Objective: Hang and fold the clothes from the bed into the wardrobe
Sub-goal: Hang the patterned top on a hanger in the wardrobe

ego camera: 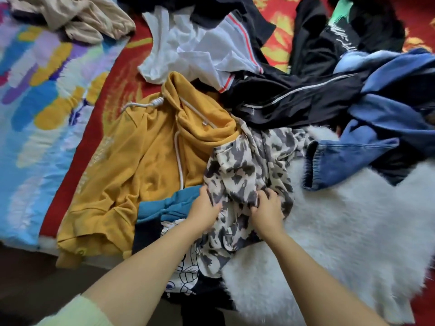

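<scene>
Gathering the printed shirt (pixel 247 165) at its near edge, your left hand (pixel 204 214) and right hand (pixel 267 214) each hold a bunched grip of its cloth, likely to lift it free of the hoodie (pixel 146 165) and fur (pixel 341 243) on the bed (pixel 94 128).

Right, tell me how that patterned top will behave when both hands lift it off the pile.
Probably floppy: the patterned top lies crumpled in soft folds, bunching where the left hand and right hand grip it. It looks thin, so likely light. It may drag a little, since it overlaps the yellow hoodie and white fur.
</scene>
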Available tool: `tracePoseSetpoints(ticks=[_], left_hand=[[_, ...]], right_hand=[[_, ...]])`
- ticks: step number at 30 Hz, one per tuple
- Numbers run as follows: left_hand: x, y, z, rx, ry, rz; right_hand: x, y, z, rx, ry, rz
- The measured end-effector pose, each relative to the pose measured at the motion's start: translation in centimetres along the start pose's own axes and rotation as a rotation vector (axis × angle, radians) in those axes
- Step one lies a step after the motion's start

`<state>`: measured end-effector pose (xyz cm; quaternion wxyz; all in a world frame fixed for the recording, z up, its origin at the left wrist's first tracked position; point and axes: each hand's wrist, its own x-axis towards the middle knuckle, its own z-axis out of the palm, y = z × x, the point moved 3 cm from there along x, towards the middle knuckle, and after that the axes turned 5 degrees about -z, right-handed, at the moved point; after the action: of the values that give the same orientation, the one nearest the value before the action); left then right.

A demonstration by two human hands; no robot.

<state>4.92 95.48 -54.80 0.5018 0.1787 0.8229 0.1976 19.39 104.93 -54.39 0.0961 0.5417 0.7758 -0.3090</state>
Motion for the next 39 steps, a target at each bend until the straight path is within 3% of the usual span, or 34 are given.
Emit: tracePoseSetpoints(ticks=[4, 10, 17, 20, 22, 25, 32, 37, 39], left_hand=[[-1.9, -2.2, -1.2, 0.004, 0.063, -0.006], [-8.1, -3.0, -9.5, -0.106, 0.130, 0.084], [-21.4, -3.6, -20.2, -0.888, 0.114, 0.173], [-28.2, -6.5, -23.6, -1.318, 0.092, 0.242], [-33.0, -9.6, -25.6, -1.454, 0.128, 0.258], [-40.7, -15.2, -27.9, -1.518, 0.183, 0.308], [-59.4, -25.5, -32.8, -1.484, 0.227, 0.609], [-68.9, -27.7, -32.5, -1.424, 0.247, 0.826], [-71.7, -27.5, -31.7, -1.357, 0.216, 0.916]], right_hand=[[-1.5, -1.4, -1.9, 0.365, 0.089, -0.003], [-6.9, -8.7, -6.4, 0.607, 0.064, -0.117], [-15.8, -20.0, -11.5, 0.926, -0.111, -0.128], [-21.6, -24.6, -12.6, 1.051, -0.214, -0.185], [-26.2, -27.0, -12.7, 1.099, -0.305, -0.247], [-33.2, -29.7, -12.6, 1.185, -0.346, -0.332], [-45.5, -35.2, -8.7, 1.183, -0.397, -0.410], [-51.8, -37.1, -7.7, 1.213, -0.461, -0.547], [-53.9, -37.8, -8.2, 1.154, -0.337, -0.630]])
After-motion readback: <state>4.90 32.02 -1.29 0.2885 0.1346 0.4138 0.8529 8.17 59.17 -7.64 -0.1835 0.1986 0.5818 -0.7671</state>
